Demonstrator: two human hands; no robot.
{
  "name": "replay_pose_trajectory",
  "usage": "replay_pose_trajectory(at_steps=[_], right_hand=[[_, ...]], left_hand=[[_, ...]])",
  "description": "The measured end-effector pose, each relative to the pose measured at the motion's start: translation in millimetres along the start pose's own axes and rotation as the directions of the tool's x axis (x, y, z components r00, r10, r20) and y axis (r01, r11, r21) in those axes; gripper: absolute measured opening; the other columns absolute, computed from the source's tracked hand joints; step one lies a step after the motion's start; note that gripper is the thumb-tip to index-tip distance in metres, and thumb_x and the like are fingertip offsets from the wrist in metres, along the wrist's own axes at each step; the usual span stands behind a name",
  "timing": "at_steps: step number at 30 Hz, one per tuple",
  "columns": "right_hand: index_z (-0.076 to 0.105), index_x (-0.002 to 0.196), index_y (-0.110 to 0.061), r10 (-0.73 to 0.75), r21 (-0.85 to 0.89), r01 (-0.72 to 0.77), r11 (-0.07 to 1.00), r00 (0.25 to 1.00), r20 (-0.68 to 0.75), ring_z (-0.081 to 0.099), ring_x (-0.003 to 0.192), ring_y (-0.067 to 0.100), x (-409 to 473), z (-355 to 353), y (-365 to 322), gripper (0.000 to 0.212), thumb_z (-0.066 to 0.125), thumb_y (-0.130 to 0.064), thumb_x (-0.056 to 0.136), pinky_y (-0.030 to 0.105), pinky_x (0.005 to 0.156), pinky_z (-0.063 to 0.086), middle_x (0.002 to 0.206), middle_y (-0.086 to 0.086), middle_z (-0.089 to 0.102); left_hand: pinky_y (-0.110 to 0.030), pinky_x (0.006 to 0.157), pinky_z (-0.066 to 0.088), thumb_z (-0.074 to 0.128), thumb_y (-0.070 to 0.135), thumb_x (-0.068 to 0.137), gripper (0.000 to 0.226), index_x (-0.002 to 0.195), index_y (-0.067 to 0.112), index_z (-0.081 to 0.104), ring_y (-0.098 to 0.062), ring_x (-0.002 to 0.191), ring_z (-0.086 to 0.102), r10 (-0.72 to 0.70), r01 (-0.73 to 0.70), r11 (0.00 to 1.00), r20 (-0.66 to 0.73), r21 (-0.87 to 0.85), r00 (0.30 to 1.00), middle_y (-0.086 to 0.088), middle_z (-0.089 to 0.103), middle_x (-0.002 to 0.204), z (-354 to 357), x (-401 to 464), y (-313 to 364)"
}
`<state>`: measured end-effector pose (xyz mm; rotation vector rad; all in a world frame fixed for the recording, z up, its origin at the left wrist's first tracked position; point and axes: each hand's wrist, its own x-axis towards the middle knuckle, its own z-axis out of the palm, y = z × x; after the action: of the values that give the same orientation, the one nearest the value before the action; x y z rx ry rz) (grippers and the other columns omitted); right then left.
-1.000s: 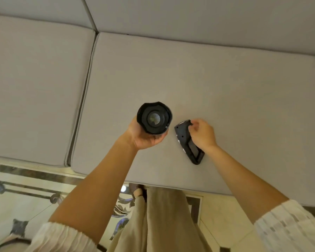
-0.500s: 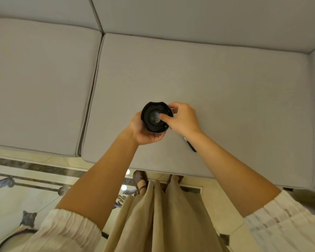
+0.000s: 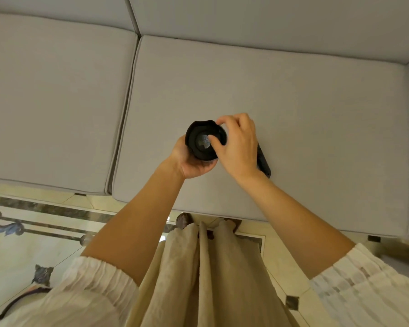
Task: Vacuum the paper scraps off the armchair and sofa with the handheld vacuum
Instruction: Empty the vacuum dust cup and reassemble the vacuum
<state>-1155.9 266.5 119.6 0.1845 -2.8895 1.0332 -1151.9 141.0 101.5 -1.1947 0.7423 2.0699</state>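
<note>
Left hand (image 3: 190, 161) grips black round vacuum part (image 3: 204, 140) from below, open end facing camera, pleated filter (image 3: 202, 140) visible inside. Right hand (image 3: 239, 147) curled over part's right rim — thumb reaching into opening, fingertips pinching top edge. Part held above right seat cushion (image 3: 293, 114) of grey sofa (image 3: 57, 90). Black vacuum handle piece (image 3: 263, 164) lies on cushion just behind right hand, mostly hidden. Patterned floor (image 3: 33, 220) below; beige skirt (image 3: 210, 279) between arms.
</note>
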Motion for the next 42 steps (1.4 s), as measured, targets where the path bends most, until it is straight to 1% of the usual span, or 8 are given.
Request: replay_pose_trajectory(at_steps=[2,6,8,17,25,33,37,42], right_hand=[[0.067,0.105,-0.005,-0.15,0.005,0.15,0.989,0.988,-0.038,0.058,0.092,0.029,1,-4,-3,0.031,0.077,-0.017,0.077,0.028,0.071,0.044,0.1,0.013,0.06],[0.069,0.112,-0.016,-0.221,-0.287,0.353,0.891,0.887,0.406,0.054,0.103,0.021,4,3,-13,0.035,0.047,-0.04,0.099,0.028,0.074,0.034,0.108,0.002,0.065],[0.068,0.114,-0.018,-0.187,-0.365,0.394,0.843,0.852,0.488,0.055,0.106,0.022,3,5,-21,0.04,0.037,-0.04,0.103,0.03,0.073,0.03,0.113,0.001,0.066],[0.066,0.116,-0.017,0.014,-0.378,0.185,0.907,0.884,0.467,0.063,0.099,0.024,-11,14,-34,0.038,0.038,-0.04,0.103,0.03,0.064,0.034,0.109,0.003,0.068],[0.067,0.115,-0.012,0.033,-0.319,0.135,0.938,0.882,0.47,0.065,0.097,0.025,-14,24,-40,0.038,0.037,-0.034,0.105,0.029,0.068,0.035,0.106,0.007,0.069],[0.073,0.097,-0.009,0.153,-0.134,-0.105,0.985,0.894,0.42,0.065,0.087,0.025,-15,30,-43,0.033,0.049,-0.03,0.101,0.025,0.068,0.034,0.092,0.009,0.072],[0.073,0.08,-0.01,0.235,-0.011,-0.263,0.965,0.841,0.488,0.067,0.081,0.023,-10,33,-43,0.029,0.055,-0.027,0.097,0.028,0.07,0.046,0.083,0.007,0.072],[0.076,0.092,-0.012,0.189,0.041,-0.243,0.969,0.841,0.507,0.068,0.089,0.02,-2,33,-48,0.019,0.06,-0.022,0.095,0.029,0.082,0.051,0.092,0.006,0.074]], left_hand=[[-0.032,0.076,0.054,0.05,0.036,0.095,0.031,0.102,0.011,0.066,-0.024,0.085,0.066,0.023,-0.023,1.0,0.018,-0.016,1.0,-0.011,0.072,0.09,0,-1,0],[-0.031,0.074,0.05,0.042,0.032,0.098,0.034,0.091,0.01,0.067,-0.02,0.077,0.065,0.054,-0.052,0.998,0.053,-0.032,0.997,-0.007,0.069,0.082,-1,-3,-2],[-0.029,0.069,0.051,0.039,0.031,0.099,0.04,0.086,0.008,0.07,-0.019,0.074,0.065,0.056,-0.052,0.997,0.07,-0.055,0.996,-0.006,0.069,0.08,-3,-4,-3],[-0.024,0.055,0.054,0.041,0.032,0.099,0.036,0.086,0.008,0.065,-0.019,0.061,0.068,0.08,-0.078,0.995,0.04,-0.059,0.996,-0.006,0.07,0.072,-12,-3,-5],[-0.034,0.071,0.054,0.036,0.043,0.1,0.046,0.099,0.009,0.067,-0.024,0.082,0.069,0.091,-0.091,0.996,0.001,-0.026,0.996,-0.009,0.073,0.087,-24,4,-6],[-0.035,0.073,0.053,0.039,0.037,0.098,0.041,0.094,0.009,0.068,-0.025,0.083,0.067,0.087,-0.086,0.995,0.018,-0.059,0.996,-0.01,0.072,0.085,-28,1,-11],[-0.033,0.068,0.056,0.032,0.04,0.101,0.045,0.106,0.01,0.065,-0.025,0.084,0.069,0.106,-0.104,0.993,0.018,-0.059,0.994,-0.01,0.072,0.093,-34,5,-12],[-0.034,0.07,0.056,0.03,0.039,0.101,0.046,0.104,0.009,0.065,-0.024,0.085,0.07,0.156,-0.152,0.98,0.02,-0.127,0.988,-0.009,0.072,0.093,-37,7,-3]])
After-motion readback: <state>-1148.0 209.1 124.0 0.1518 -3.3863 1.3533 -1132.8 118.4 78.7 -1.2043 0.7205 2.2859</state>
